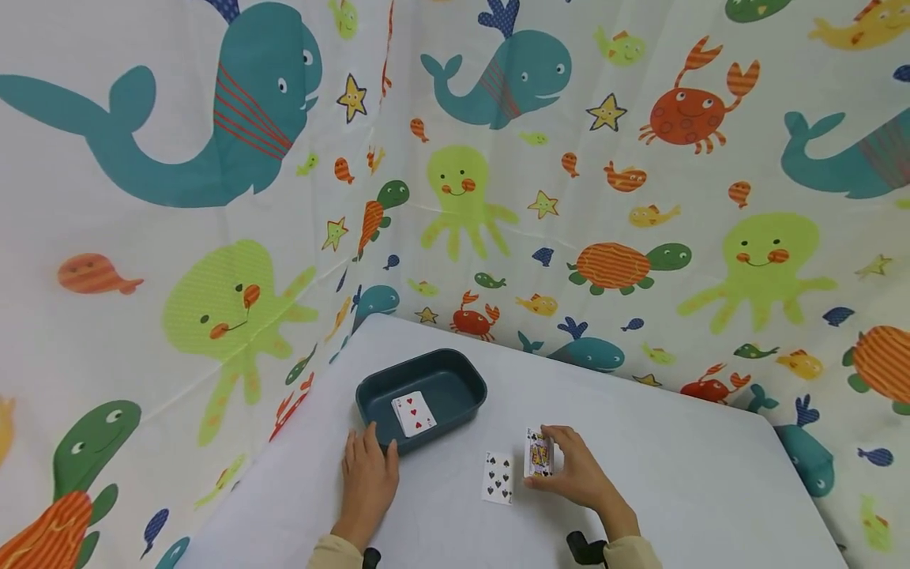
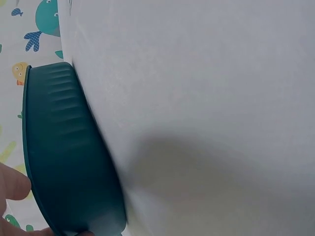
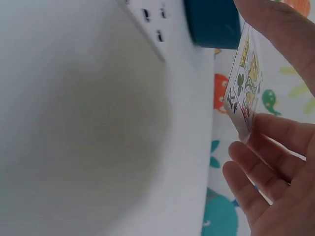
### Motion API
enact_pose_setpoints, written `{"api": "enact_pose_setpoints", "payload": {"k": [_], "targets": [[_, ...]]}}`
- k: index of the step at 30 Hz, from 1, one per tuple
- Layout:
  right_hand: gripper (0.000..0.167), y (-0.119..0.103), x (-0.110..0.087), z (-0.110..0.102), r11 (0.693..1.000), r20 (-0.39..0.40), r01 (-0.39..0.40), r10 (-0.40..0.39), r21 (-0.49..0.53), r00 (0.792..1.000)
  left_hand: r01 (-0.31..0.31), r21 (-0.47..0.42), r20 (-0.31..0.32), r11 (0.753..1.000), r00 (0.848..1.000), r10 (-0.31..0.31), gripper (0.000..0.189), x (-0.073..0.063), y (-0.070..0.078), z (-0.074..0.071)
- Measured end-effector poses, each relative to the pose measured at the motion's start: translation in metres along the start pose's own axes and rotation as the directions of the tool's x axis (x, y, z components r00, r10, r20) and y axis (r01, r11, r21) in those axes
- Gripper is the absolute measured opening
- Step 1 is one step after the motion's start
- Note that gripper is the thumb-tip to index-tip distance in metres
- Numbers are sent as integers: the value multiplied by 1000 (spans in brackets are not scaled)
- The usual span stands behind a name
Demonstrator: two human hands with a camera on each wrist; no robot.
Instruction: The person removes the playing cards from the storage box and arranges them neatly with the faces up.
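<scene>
My right hand [image 1: 579, 470] holds a king of clubs [image 3: 244, 81] by its opposite short edges, thumb at one end and fingertips at the other. The card's face is turned towards me, just over the white table. Flat on the table, left of that hand, lies a spades card [image 1: 498, 478]. My left hand [image 1: 370, 478] rests at the near left corner of a dark teal tray [image 1: 455, 431], fingers fairly straight and fingertips at the rim. Inside the tray lies a face-up hearts card [image 1: 413, 414], with another card's edge showing under it.
The white tabletop [image 1: 675, 490] stretches right and forward from the hands. A curtain [image 1: 498, 213] printed with sea animals hangs along the table's far and left edges. Black wrist mounts [image 1: 586, 548] sit by both sleeves.
</scene>
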State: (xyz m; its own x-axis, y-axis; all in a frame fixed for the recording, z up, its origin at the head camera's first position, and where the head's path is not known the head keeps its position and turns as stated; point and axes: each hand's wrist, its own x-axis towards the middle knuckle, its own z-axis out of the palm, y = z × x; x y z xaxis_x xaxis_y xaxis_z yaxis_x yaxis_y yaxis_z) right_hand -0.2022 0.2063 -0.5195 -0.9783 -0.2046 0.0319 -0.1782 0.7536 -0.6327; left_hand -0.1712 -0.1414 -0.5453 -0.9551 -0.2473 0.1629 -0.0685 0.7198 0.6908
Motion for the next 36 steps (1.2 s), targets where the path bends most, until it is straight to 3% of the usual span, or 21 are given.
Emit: {"api": "enact_pose_setpoints", "payload": {"k": [12, 36], "targets": [[101, 18, -9, 31, 996, 31, 4, -1, -86, 1000, 6, -10, 13, 1000, 1000, -6, 59, 7, -2, -2], [90, 19, -6, 40, 989, -15, -23, 21, -145, 1000, -18, -11, 23, 1000, 1000, 18, 57, 20, -1, 2]]}}
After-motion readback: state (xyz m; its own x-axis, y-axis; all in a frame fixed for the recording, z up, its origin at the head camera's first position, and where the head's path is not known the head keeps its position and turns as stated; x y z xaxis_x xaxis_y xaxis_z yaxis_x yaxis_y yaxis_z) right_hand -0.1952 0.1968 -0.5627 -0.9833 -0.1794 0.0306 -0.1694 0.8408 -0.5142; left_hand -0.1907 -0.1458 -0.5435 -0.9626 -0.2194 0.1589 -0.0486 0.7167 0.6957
